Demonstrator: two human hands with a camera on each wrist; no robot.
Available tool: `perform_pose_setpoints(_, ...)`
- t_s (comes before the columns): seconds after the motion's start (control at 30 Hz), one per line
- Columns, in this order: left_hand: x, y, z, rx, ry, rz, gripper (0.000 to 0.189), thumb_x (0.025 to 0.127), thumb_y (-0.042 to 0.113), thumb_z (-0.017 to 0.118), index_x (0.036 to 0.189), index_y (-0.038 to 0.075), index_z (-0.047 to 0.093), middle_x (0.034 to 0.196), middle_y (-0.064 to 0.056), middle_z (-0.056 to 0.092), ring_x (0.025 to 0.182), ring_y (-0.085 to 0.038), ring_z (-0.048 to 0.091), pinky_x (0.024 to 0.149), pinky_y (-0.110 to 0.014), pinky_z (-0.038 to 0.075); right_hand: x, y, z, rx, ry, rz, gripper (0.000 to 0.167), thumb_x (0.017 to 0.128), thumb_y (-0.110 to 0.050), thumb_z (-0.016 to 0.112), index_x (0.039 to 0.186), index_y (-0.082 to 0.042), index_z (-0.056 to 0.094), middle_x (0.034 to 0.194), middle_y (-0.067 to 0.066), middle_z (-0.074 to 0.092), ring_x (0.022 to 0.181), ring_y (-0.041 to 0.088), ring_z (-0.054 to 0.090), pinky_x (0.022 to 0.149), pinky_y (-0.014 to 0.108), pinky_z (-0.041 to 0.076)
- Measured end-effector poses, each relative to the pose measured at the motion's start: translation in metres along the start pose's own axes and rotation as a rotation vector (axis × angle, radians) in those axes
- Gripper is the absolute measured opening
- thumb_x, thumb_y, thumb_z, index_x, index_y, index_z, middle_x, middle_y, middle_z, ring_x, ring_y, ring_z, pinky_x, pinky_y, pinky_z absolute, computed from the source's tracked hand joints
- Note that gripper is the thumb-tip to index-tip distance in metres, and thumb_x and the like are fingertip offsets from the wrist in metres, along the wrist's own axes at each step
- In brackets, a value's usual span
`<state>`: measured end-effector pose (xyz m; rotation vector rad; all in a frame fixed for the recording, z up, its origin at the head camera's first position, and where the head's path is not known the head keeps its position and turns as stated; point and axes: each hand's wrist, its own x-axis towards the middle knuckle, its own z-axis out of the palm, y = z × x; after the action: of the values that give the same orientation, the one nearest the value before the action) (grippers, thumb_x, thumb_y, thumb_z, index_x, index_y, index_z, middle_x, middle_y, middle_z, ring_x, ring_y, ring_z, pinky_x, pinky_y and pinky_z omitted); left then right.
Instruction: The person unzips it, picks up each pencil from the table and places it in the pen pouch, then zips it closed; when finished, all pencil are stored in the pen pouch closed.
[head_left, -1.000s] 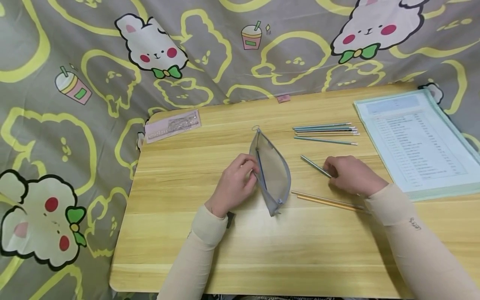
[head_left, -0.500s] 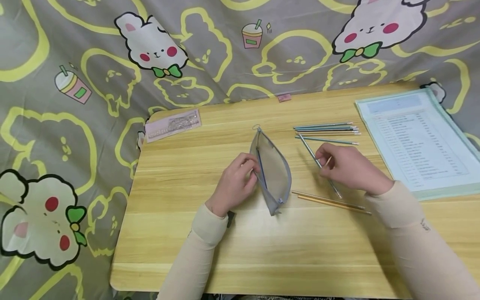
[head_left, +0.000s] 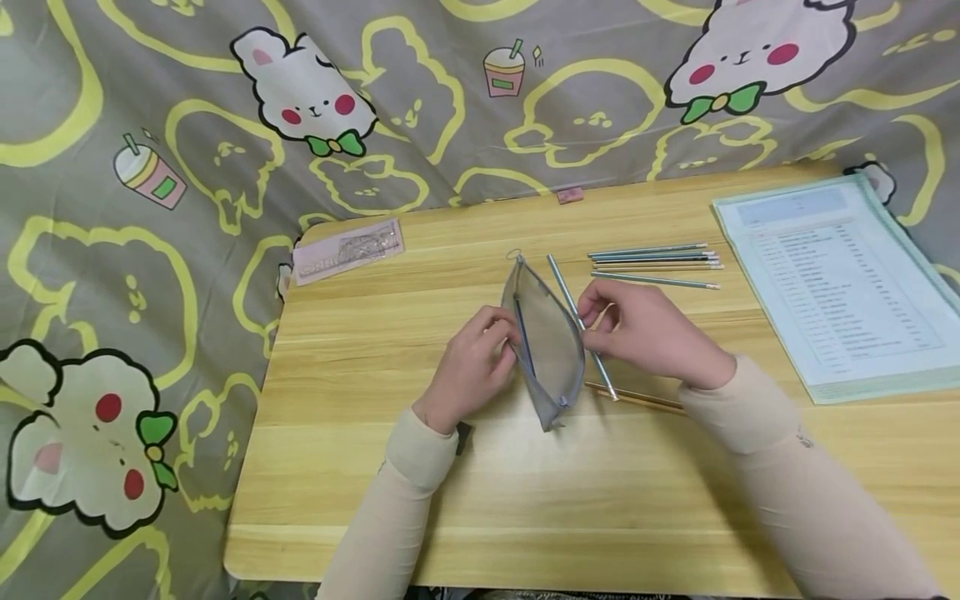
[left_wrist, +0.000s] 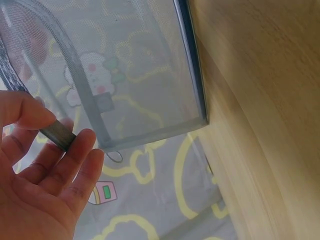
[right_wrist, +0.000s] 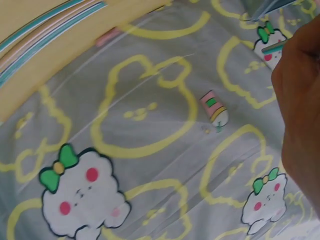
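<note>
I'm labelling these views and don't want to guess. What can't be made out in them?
- Head view: the lettering on the printed sheet is too small and blurred to read.
- Head view: the right-hand ends of the two brownish pencils are hidden by the right sleeve.
- Right wrist view: most of the held pencil is hidden by the right hand.
- Left wrist view: part of the mesh pouch is cut off by the top edge.

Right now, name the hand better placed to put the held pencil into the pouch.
Most likely the right hand: it pinches the pencil close by the open pouch, while the left hand is busy holding the pouch's edge.
</note>
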<state>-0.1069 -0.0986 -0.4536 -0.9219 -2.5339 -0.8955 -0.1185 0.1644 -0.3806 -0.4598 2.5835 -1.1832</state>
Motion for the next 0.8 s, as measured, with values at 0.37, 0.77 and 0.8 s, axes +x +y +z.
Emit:
perform_pose_setpoints(0.37, -0.002, -0.001, -0.002, -0.009, -0.008, -0.006, 0.010, 0.089, -0.004, 0.065, 0.094, 0.004, 0.068, 0.116, -0.011, 0.067, 0.106, -0.025, 0.070, 0.090, -0.031, 0.062, 0.018, -0.015, 0.018, 0.055, -0.012, 0.023, 0.016, 0.087, -0.008, 0.070, 0.102, -0.009, 0.067, 0.079, 0.002, 0.069, 0.072, 0.016, 0.065, 0.057, 0.026, 0.050)
perform_pose_setpoints(0.77, -0.004, -0.003, -0.001, -0.018, -0.003, -0.003, 0.011, 0.089, -0.005, 0.065, 0.095, 0.004, 0.067, 0.116, -0.011, 0.067, 0.107, -0.026, 0.071, 0.089, -0.033, 0.062, 0.023, -0.012, 0.025, 0.050, -0.004, 0.022, 0.015, 0.085, -0.006, 0.070, 0.100, -0.008, 0.067, 0.084, 0.005, 0.070, 0.072, 0.017, 0.065, 0.055, 0.026, 0.053)
perform_pose_setpoints(0.8, -0.004, -0.003, -0.001, -0.016, -0.002, -0.002, 0.011, 0.089, -0.005, 0.065, 0.095, 0.004, 0.067, 0.116, -0.011, 0.067, 0.107, -0.025, 0.071, 0.089, -0.032, 0.062, 0.023, -0.012, 0.025, 0.050, -0.005, 0.021, 0.015, 0.085, -0.006, 0.070, 0.100, -0.008, 0.067, 0.084, 0.005, 0.070, 0.072, 0.018, 0.066, 0.056, 0.027, 0.053)
